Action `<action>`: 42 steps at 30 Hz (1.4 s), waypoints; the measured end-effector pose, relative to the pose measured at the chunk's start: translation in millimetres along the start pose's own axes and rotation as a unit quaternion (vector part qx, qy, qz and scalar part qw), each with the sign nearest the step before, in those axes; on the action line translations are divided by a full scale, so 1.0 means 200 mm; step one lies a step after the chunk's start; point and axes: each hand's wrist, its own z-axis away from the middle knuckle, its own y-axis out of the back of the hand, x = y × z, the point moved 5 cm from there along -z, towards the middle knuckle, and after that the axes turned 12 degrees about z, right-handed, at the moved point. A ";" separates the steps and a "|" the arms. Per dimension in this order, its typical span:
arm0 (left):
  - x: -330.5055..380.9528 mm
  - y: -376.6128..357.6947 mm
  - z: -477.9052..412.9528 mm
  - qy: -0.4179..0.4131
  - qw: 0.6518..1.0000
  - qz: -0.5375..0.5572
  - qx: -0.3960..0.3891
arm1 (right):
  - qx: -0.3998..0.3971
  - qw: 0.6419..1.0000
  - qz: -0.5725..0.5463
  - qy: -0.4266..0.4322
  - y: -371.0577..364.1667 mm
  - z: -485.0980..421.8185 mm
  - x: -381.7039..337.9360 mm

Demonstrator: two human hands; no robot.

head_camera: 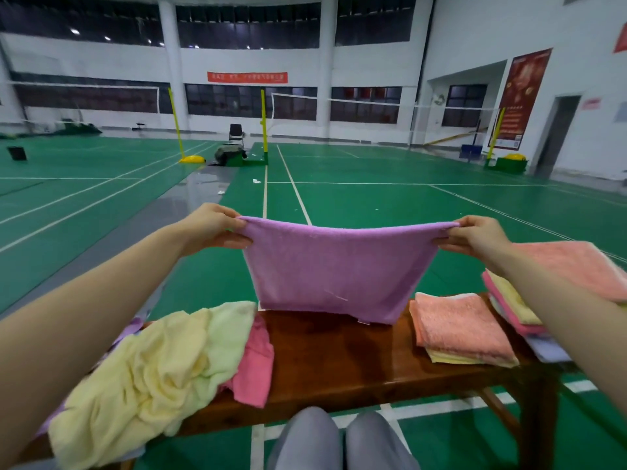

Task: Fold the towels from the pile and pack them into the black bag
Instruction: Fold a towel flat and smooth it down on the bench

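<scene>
towel [336, 269]: purple, mid-frame, hangs spread, long axis left-right, lower edge touching bench [339, 361] | left hand [212, 228] pinches its upper left corner | right hand [476, 234] pinches upper right corner, both level | pile [152, 361] lower left | folded stack [461, 329] right | bag not seen

Purple towel [339, 266] (plain); brown bench [339, 361].
</scene>
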 end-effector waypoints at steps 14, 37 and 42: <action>-0.33 0.02 0.21 0.257 0.923 -0.163 -0.235 | -0.263 0.932 0.203 -0.146 0.01 0.23 0.22; -1.06 -0.04 -0.44 0.172 0.967 -0.072 0.171 | 0.052 0.927 0.333 -0.164 -0.42 -0.23 1.00; -1.19 -0.12 -0.46 0.145 0.952 -0.202 0.182 | -0.053 0.868 0.473 -0.142 -0.58 -0.16 1.13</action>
